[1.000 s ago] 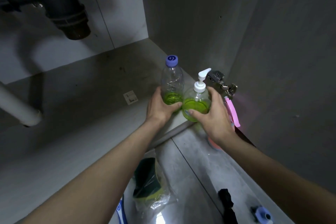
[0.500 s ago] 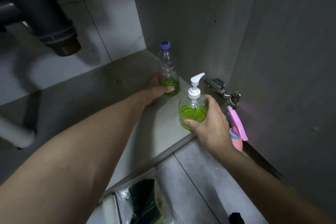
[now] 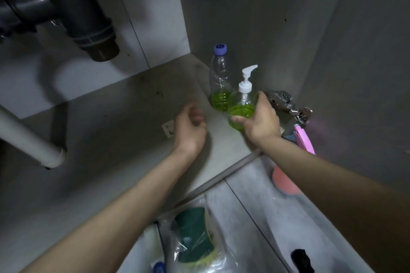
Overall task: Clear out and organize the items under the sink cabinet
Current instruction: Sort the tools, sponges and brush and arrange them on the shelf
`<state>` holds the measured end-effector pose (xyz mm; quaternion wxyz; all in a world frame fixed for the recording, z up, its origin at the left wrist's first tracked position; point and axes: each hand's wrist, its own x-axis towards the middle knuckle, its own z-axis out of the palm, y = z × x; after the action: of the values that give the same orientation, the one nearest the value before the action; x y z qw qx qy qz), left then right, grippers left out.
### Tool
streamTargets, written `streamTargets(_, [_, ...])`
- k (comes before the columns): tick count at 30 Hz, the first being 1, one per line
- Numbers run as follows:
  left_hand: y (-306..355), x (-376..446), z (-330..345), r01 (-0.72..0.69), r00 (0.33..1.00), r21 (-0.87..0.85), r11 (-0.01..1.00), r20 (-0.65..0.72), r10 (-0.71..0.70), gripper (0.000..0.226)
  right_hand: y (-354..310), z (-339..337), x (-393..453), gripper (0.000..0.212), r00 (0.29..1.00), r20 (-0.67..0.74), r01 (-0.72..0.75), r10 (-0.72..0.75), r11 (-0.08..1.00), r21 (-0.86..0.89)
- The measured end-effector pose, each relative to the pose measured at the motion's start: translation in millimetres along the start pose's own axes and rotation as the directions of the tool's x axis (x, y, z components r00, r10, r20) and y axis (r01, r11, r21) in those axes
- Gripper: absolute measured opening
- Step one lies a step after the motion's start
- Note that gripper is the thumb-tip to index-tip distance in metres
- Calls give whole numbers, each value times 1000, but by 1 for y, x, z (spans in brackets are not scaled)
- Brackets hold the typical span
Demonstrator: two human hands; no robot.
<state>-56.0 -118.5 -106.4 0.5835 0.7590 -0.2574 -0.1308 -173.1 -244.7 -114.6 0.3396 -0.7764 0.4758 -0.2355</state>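
Gripping pump bottle [image 3: 241,108] low on its round belly — right hand [image 3: 261,122] | left hand [image 3: 190,126] empty, loosely curled | beside water bottle [image 3: 219,80], cabinet corner | light, smooth — likely slippery

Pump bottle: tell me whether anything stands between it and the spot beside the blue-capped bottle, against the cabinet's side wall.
Nothing visible blocks it. The right hand grips the pump bottle just in front of the blue-capped bottle, and the cabinet floor around them shows bare. The left hand hangs off to the left, holding nothing. A door hinge sits close on the right.
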Motion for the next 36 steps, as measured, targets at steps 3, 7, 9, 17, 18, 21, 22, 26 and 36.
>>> streamTargets(3, [-11, -34, -14, -122, 980, 73, 990, 165, 109, 48, -11, -3, 2, 87, 999, 41, -31, 33, 998, -57])
streamTargets(7, [-16, -68, -24, -130, 964, 214, 968, 255, 74, 34, -11, -23, -22, 89, 998, 56, -34, 31, 999, 41])
streamTargets(9, [-17, -89, -27, -147, 959, 286, 947, 274, 66, 27, -1, -38, -52, 71, 997, 47, -73, 62, 951, 300])
streamTargets(17, [-47, -194, -57, -433, 852, 667, 606, 522, 35, 37, 101, -62, -162, 37, 810, 158, -567, 565, 684, 459])
streamTargets(18, [-51, -202, -59, -442, 847, 685, 579, 531, 18, 43, 109, -64, -162, 57, 807, 138, -580, 575, 725, 371])
streamTargets(21, [-58, -209, -63, -423, 851, 725, 543, 524, -37, 52, 118, -62, -145, 84, 872, 111, -489, 477, 863, 129])
streamTargets(22, [-60, -209, -63, -416, 852, 733, 538, 522, -53, 54, 117, -57, -138, 84, 892, 112, -449, 439, 887, 105])
streamTargets(26, [-63, -210, -62, -400, 855, 739, 542, 514, -69, 56, 110, -38, -118, 86, 913, 76, -408, 401, 896, 177])
streamTargets(36, [-66, -210, -72, -361, 877, 665, 654, 481, -5, 43, 111, -18, -143, 75, 969, 52, -237, 241, 970, -60])
